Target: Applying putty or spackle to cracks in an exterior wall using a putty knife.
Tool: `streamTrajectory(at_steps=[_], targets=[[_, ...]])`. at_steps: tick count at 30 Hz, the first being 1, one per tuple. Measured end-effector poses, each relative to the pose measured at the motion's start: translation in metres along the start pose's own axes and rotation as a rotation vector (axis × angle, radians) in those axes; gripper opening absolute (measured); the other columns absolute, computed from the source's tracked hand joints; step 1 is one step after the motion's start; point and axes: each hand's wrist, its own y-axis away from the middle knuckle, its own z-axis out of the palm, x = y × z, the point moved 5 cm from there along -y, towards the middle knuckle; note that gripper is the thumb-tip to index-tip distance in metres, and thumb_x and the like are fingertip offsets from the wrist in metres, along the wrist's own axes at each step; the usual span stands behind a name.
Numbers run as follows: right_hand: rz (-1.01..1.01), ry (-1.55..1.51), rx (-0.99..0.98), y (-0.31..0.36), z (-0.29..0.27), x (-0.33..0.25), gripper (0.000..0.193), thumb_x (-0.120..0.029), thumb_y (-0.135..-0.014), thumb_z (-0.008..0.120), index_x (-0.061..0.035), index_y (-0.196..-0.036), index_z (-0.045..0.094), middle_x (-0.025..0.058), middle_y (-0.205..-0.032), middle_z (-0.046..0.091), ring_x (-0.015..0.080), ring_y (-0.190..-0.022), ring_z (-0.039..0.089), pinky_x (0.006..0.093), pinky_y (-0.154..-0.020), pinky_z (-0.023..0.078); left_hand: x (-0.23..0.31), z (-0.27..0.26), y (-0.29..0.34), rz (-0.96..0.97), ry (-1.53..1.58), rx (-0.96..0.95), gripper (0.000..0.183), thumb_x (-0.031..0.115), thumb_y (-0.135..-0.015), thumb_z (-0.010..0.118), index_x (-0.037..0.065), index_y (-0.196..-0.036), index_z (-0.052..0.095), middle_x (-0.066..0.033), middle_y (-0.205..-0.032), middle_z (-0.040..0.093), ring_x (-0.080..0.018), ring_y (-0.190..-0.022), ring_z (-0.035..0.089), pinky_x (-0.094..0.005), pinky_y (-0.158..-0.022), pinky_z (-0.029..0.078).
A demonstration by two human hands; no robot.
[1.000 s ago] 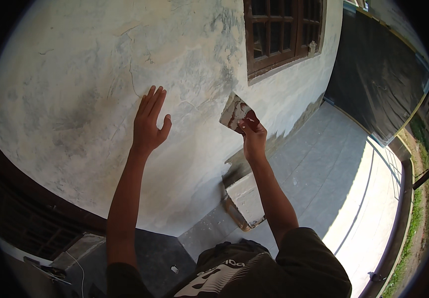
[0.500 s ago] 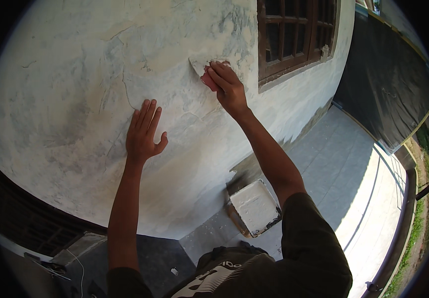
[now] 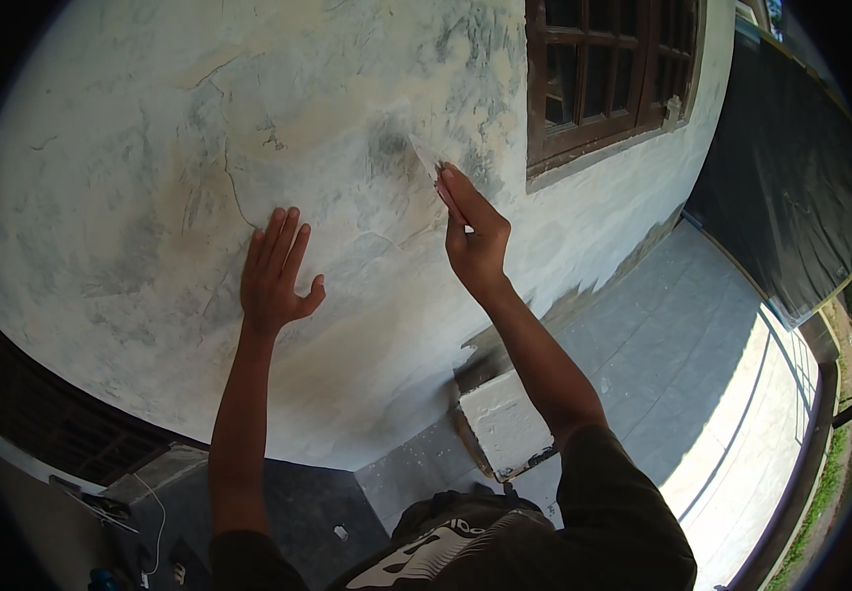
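Observation:
My left hand lies flat on the patchy, cracked plaster wall, fingers stretched upward and thumb apart. A putty knife with a reddish grip is held in my right hand, fingers closed round it. Its thin, pale blade slants up and left, seen nearly edge-on. The blade tip is at or close to the wall; contact cannot be told. Just left of the blade shows a darker grey patch. A crack runs down the wall to just above my left fingertips.
A brown barred window is set in the wall at upper right. On the grey floor below stands a squarish container of white paste, partly behind my right forearm. A dark sheet hangs at far right. A white cable lies lower left.
My right hand has come down, and the putty knife has turned from flatter on the wall to nearly edge-on. The left hand stays flat on the wall. The view has shifted slightly.

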Motion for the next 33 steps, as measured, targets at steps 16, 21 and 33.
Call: streamTrajectory(at_steps=[16,21,33], targets=[[0.515,-0.185,-0.583,0.198,0.023,0.003,0.034,0.007,-0.088,0.061,0.0001,-0.121,0.065,0.0134,-0.112,0.071,0.0234,-0.102,0.067,0.0366,-0.096,0.050,-0.003,-0.006,0.003,-0.007,-0.019,-0.019,0.061,0.026,-0.084,0.054,0.002,-0.141,0.051,-0.0150,-0.153,0.045,-0.0305,-0.145,0.038,-0.0486,-0.117,0.028],[1.046,-0.784,-0.213,0.156,0.000,0.058,0.013,0.006,-0.088,0.066,0.0032,-0.100,0.068,0.0061,-0.094,0.071,0.0134,-0.086,0.067,0.0311,-0.079,0.057,0.000,0.003,0.000,-0.001,-0.016,0.000,0.062,0.025,-0.084,0.053,0.002,-0.141,0.050,-0.0146,-0.153,0.045,-0.0300,-0.145,0.038,-0.0483,-0.117,0.028],[-0.271,0.288,-0.006,-0.081,0.018,0.011,0.050,0.017,-0.072,0.058,-0.0029,-0.117,0.068,0.0142,-0.120,0.068,0.0321,-0.112,0.065,0.0402,-0.098,0.053,0.001,0.001,0.000,-0.008,-0.016,-0.003,0.063,0.026,-0.082,0.055,0.003,-0.141,0.051,-0.0141,-0.152,0.045,-0.0293,-0.144,0.039,-0.0477,-0.116,0.029]])
